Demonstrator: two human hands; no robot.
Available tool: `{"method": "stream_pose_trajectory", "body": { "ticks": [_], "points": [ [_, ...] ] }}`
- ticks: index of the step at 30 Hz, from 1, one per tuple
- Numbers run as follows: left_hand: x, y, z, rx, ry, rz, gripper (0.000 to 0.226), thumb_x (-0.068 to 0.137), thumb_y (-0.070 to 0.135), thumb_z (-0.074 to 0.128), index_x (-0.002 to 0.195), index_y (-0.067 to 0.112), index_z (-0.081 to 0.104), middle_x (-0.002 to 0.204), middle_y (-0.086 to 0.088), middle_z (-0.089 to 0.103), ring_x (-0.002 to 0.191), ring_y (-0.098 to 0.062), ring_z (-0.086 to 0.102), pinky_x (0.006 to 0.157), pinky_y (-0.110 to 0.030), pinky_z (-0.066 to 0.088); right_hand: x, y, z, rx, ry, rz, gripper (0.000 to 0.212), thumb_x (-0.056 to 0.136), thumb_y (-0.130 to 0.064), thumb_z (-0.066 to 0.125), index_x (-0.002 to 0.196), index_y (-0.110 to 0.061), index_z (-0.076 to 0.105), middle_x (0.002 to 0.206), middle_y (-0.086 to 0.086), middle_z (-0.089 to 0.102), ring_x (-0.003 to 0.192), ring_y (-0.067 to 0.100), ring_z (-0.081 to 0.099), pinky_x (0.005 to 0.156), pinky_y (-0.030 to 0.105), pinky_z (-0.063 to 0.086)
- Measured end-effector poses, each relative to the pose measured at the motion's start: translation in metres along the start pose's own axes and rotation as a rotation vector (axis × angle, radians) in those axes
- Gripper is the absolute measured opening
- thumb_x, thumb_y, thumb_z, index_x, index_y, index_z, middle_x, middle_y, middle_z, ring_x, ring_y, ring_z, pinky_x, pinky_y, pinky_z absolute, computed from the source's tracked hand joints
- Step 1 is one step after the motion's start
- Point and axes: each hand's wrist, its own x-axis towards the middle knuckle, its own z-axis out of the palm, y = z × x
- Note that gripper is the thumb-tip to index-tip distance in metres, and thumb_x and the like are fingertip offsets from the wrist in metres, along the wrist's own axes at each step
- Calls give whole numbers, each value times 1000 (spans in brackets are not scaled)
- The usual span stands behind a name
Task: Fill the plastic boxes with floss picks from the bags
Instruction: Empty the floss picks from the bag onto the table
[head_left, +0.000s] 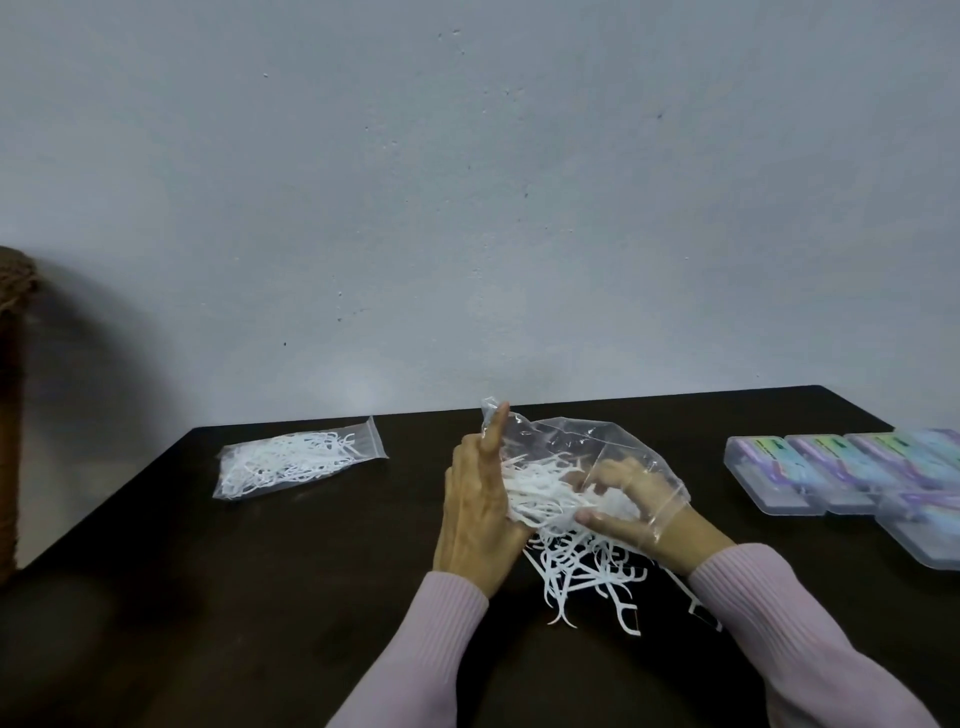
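A: Obs. 1, well left of the left hand: sealed clear zip bag (293, 464) lying flat on the dark brown table (208, 597), packed with white floss picks. Untouched.

B: Left hand (475, 506)?

A: Fingers mostly straight, index pointing up along the edge of the open crumpled clear plastic bag (576, 441); whether the thumb pinches the film is hidden. Cannot tell its grip.

B: Contents of that bag?

A: Tangled white plastic floss picks (540, 491), part inside between the hands, part spilled onto the table just below them.

B: Right hand (621, 501)?

A: Inside the bag, seen through the film, fingers curled round a clump of picks. Pink ribbed sleeves (769, 613) on both arms.

B: Right of it?

A: Row of clear rectangular plastic boxes (769, 473) with purple-green labels, lids closed, well apart from the hand. Contents blurred; the rightmost are cut off by the frame edge.
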Motion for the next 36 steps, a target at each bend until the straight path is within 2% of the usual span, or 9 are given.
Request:
{"method": "stream_pose_trajectory", "body": {
  "ticks": [4,7,10,13,17,21,26,31,36],
  "points": [
    [-1,0,1,48,-4,54,136,56,8,88,146,40,-9,103,-5,47,86,-13,47,79,-28,44,-1,0,2,41,-1,11,41,60,-75,51,78,-38,50,117,-8,58,112,12,51,100,30,41],
    [-3,1,4,84,-25,69,137,54,13,90,148,37,-7,104,-1,45,87,-8,41,80,-25,42,0,-1,4,11,-35,71,35,61,-74,58,74,-44,46,106,-9,56,106,13,51,100,34,39],
    [-2,1,5,123,-44,65,139,51,11,90,149,35,-7,106,3,42,87,-5,38,80,-23,38,1,-2,2,99,-60,63,19,81,-35,66,94,-36,53,104,-7,55,99,9,53,70,3,42],
    [0,-2,1,122,-26,48,134,55,13,88,149,33,-5,106,-3,50,88,-8,40,81,-25,38,-2,-4,0,209,-16,87,30,83,-21,64,110,-26,51,101,-15,51,98,2,51,66,-2,40],
    [2,-1,-3,139,13,33,128,52,16,89,148,24,5,100,-6,51,84,-10,41,75,-28,42,-3,-4,0,231,84,91,28,81,-19,65,106,-25,54,104,-15,51,100,3,49,90,13,42],
    [2,1,-4,138,1,-33,140,46,9,90,148,31,-3,93,-2,50,76,-13,47,69,-27,42,-3,-7,-2,357,127,77,24,78,-9,67,90,-27,56,93,-16,54,85,-2,54,67,3,46],
    [1,0,-6,115,8,-160,139,56,3,85,144,42,-15,96,10,37,79,-11,43,74,-25,34,-3,-2,-5,452,180,97,16,66,-23,70,81,-16,68,78,-4,66,65,7,63,66,22,56],
    [3,-5,-11,73,20,-254,125,65,-6,70,139,50,-13,110,1,43,91,-12,45,82,-25,28,-3,0,-8,375,211,105,2,75,-23,69,75,-23,66,62,-1,66,52,4,60,56,11,47],
    [5,-10,-17,53,73,-367,118,68,-14,62,140,49,-7,126,-6,43,95,-10,42,86,-24,28,-2,2,-11,359,238,154,9,79,-19,68,70,-22,66,64,-3,66,51,-1,56,56,8,45]
  ]
}}
